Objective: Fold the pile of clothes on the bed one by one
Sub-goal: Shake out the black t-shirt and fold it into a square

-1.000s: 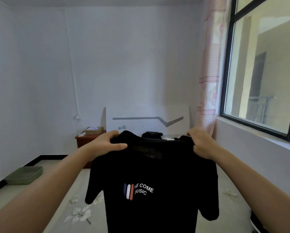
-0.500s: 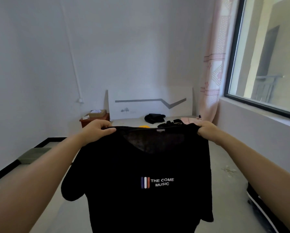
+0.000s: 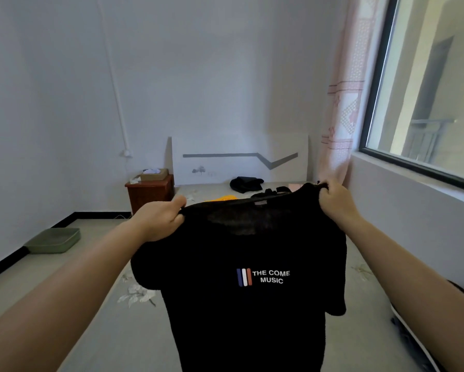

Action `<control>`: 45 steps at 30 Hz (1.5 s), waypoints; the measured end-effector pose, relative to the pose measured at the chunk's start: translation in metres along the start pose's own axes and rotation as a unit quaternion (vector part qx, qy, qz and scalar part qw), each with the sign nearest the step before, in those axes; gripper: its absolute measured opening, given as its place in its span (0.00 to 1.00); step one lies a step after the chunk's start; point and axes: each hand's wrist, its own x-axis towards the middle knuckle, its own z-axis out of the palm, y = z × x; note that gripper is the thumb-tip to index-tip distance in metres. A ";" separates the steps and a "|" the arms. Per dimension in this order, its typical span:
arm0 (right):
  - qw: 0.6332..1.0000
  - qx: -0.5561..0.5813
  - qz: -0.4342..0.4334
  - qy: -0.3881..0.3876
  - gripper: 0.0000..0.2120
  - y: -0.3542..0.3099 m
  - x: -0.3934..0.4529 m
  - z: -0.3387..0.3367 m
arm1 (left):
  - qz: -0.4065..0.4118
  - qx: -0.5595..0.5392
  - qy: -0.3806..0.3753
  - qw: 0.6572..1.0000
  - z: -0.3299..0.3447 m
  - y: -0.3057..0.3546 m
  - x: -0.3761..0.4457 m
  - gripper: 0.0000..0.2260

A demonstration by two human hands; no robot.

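Observation:
A black T-shirt (image 3: 252,312) with a white "THE COME MUSIC" print hangs in the air in front of me, its front facing me. My left hand (image 3: 158,221) grips its left shoulder and my right hand (image 3: 332,201) grips its right shoulder, stretching the neckline between them. Beyond it on the bed (image 3: 102,312) lie a crumpled black garment (image 3: 246,183), an orange garment (image 3: 222,198), another dark piece (image 3: 265,194) and a bit of pink cloth (image 3: 295,187), all near the headboard.
A white headboard (image 3: 238,159) stands against the far wall. A wooden nightstand (image 3: 149,193) with a cardboard box (image 3: 154,174) is to its left. A green basin (image 3: 53,240) sits on the floor at left. A window (image 3: 424,89) and pink curtain (image 3: 341,108) fill the right.
The shirt and both hands have shifted slightly right and spread flatter; my view has tilted down a little, showing more of the bed and the garments by the headboard.

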 end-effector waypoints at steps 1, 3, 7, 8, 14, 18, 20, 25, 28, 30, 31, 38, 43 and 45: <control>1.000 -0.002 -0.020 -0.009 0.10 0.001 -0.002 -0.003 | 0.001 -0.049 0.005 0.999 -0.002 0.001 0.001 0.01; 0.997 0.020 -0.054 -0.041 0.07 0.004 -0.007 -0.010 | 0.015 -0.099 0.060 0.993 -0.002 0.002 0.003 0.09; 0.993 -0.001 -0.109 -0.033 0.06 0.009 -0.013 -0.021 | 0.102 -0.025 0.155 0.982 -0.007 0.001 -0.006 0.12; 0.993 -0.012 -0.118 -0.025 0.07 0.009 -0.012 -0.023 | 0.149 0.026 0.184 0.971 -0.008 0.001 -0.009 0.20; 0.986 -0.107 -0.122 0.038 0.11 0.011 -0.007 -0.025 | 0.325 0.192 0.303 0.875 -0.009 0.005 -0.002 0.32; 0.981 -0.142 -0.110 0.074 0.13 0.009 -0.006 -0.016 | 0.250 0.110 0.360 0.892 -0.004 0.007 0.002 0.25; 0.980 -0.145 -0.109 0.082 0.14 0.006 -0.004 -0.014 | 0.147 -0.031 0.346 0.926 0.000 0.007 0.010 0.14; 0.995 -0.044 -0.044 0.073 0.14 -0.005 0.009 -0.002 | -0.032 -0.302 0.211 0.929 0.000 0.003 0.030 0.06; 0.997 0.037 0.036 0.061 0.14 -0.010 0.020 0.003 | -0.071 -0.439 0.200 0.873 -0.002 0.002 0.034 0.06; 0.986 0.125 0.102 0.047 0.14 -0.011 0.027 0.004 | -0.097 -0.538 0.177 0.818 -0.006 0.000 0.037 0.06; 0.975 0.174 0.134 0.035 0.14 -0.011 0.030 0.005 | -0.111 -0.588 0.159 0.785 -0.008 0.000 0.038 0.06; 0.998 0.046 0.025 0.018 0.13 -0.014 0.041 0.004 | -0.130 -0.573 0.200 0.784 -0.019 0.005 0.053 0.09; 0.984 -0.094 -0.152 0.019 0.11 -0.015 0.025 0.000 | -0.044 -0.188 0.374 0.907 -0.005 0.014 0.038 0.09; 0.972 -0.129 -0.190 0.042 0.10 -0.012 0.002 0.001 | 0.045 0.003 0.414 0.909 0.012 0.015 0.018 0.13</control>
